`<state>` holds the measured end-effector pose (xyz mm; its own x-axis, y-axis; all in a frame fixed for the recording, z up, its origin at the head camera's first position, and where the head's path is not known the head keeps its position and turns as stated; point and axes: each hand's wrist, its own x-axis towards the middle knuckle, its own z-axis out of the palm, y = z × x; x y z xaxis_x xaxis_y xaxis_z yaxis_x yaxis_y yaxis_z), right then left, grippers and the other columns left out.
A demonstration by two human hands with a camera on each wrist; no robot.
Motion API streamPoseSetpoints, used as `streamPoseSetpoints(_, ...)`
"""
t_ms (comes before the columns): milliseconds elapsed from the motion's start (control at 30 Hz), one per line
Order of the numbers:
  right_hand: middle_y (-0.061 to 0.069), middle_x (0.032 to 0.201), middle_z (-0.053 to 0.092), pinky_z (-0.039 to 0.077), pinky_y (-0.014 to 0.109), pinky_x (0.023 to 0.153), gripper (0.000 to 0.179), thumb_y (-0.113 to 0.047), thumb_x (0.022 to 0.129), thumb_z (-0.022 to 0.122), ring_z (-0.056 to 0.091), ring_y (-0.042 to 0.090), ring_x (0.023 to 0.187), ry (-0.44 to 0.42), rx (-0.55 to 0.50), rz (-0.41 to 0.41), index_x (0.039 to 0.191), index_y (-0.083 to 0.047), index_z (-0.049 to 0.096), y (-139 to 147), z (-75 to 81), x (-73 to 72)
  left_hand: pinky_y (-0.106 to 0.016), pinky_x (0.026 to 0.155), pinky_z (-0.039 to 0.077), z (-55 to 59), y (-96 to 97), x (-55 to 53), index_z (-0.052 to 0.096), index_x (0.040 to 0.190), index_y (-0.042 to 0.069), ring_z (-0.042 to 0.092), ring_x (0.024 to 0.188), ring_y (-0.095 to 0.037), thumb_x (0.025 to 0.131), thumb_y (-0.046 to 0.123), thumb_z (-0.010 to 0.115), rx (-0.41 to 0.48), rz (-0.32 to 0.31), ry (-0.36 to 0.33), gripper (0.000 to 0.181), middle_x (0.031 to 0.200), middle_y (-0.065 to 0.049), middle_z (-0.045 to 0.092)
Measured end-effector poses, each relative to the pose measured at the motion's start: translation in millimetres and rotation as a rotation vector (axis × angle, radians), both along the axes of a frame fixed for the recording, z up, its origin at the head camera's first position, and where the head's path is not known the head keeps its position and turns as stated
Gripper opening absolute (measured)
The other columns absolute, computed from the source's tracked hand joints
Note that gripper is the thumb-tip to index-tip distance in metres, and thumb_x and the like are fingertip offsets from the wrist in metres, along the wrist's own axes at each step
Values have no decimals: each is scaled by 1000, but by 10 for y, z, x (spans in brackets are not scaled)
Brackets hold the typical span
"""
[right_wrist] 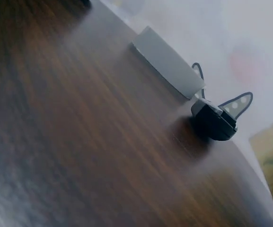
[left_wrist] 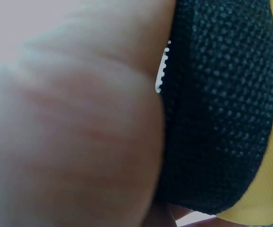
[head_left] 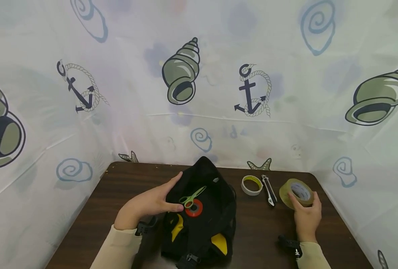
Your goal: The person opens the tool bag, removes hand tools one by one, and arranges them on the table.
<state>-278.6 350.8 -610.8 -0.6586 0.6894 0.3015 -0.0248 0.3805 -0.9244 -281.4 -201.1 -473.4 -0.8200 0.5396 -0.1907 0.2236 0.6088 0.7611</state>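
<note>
A black bag with yellow patches [head_left: 210, 220] lies on the table in front of me. My left hand [head_left: 152, 203] grips its left edge, thumb on the near side and fingers behind. Green-handled scissors [head_left: 189, 201] and a red-rimmed disc [head_left: 199, 212] lie on the bag's black fabric, near my left thumb. In the left wrist view, black woven fabric [left_wrist: 221, 104] fills the space beside the blurred hand. At the right, my right hand [head_left: 307, 216] holds a roll of yellowish packing tape [head_left: 286, 192] between thumb and fingers; the roll stands tilted.
A smaller white tape roll with a yellow inside [head_left: 251, 192] and a utility knife [head_left: 269, 190] lie between the bag and the packing tape. The brown table [head_left: 256, 231] ends at a printed cloth backdrop [head_left: 219, 89] behind and at both sides.
</note>
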Motion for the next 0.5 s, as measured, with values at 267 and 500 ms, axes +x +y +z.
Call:
streamPoseSetpoints(267, 21, 166, 43, 38, 52, 123, 114, -36, 85, 97, 47, 38, 148, -108, -48, 71, 170, -9, 27, 75, -21, -4, -70, 129, 30, -19, 5, 0, -1, 176, 42, 27, 167, -41, 96, 59, 79, 0, 4, -5, 114, 185, -6, 14)
streamPoseSetpoints(500, 41, 154, 34, 27, 70, 121, 114, -38, 88, 94, 29, 53, 143, -181, 148, 107, 172, -1, 27, 150, -16, -25, -70, 128, 32, -21, 1, -6, -2, 175, 44, 29, 166, -42, 97, 59, 79, -5, 6, -4, 113, 185, -6, 13)
